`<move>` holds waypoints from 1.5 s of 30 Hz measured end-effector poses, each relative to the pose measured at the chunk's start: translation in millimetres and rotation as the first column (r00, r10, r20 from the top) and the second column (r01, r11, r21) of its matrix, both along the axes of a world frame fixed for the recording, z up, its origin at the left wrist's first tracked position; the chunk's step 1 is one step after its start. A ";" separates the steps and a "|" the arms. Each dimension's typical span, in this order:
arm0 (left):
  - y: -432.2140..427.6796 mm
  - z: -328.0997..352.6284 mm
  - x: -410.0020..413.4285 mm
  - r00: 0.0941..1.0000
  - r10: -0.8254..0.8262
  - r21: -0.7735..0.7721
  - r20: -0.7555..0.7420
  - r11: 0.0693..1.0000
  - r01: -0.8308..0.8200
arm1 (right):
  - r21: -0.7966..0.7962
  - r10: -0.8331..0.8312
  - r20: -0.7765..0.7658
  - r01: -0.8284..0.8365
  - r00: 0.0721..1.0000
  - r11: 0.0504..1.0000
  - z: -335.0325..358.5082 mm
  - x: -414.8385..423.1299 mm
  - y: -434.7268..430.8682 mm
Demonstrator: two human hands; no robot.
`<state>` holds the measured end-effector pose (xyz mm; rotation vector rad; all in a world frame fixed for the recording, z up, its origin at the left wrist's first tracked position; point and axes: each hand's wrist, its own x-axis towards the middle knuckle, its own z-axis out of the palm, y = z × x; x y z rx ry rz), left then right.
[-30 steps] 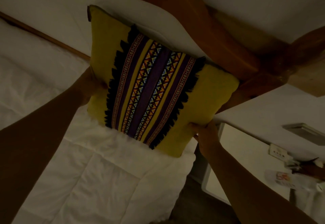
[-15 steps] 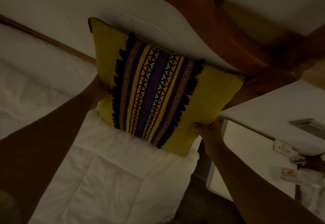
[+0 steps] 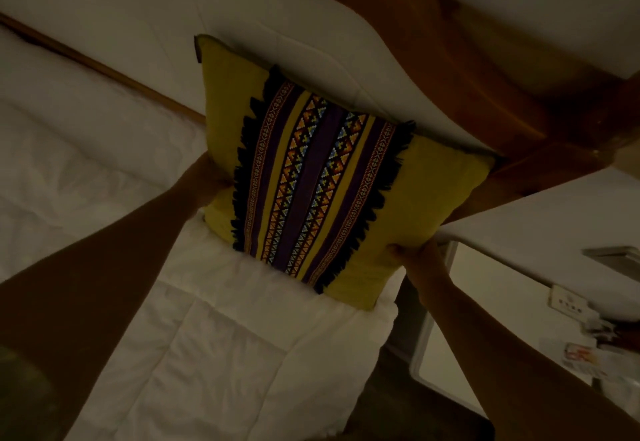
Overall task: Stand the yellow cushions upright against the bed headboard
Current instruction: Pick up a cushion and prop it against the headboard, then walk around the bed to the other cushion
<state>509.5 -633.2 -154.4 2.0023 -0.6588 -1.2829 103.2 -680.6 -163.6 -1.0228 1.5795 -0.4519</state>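
Both hands clamp the cushion (image 3: 322, 177) at frame centre: left hand (image 3: 207, 184), right hand (image 3: 417, 255). It stands on the bed (image 3: 242, 354) against the pillow (image 3: 242, 25); release pending

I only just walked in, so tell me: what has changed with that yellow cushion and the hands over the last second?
Very little. The yellow cushion sits slightly lower in the picture than a second ago, though the head camera may have tilted. Nothing was taken or released: the left hand still presses its left edge and the right hand still grips its lower right edge. It stays propped on the white duvet against the white pillow.
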 end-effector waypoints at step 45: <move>663.0 106.3 -641.7 0.628 0.689 0.484 0.362 0.436 -0.758 | 0.023 0.423 -0.462 -0.488 -0.780 -0.873 100.8 -78.7 467.4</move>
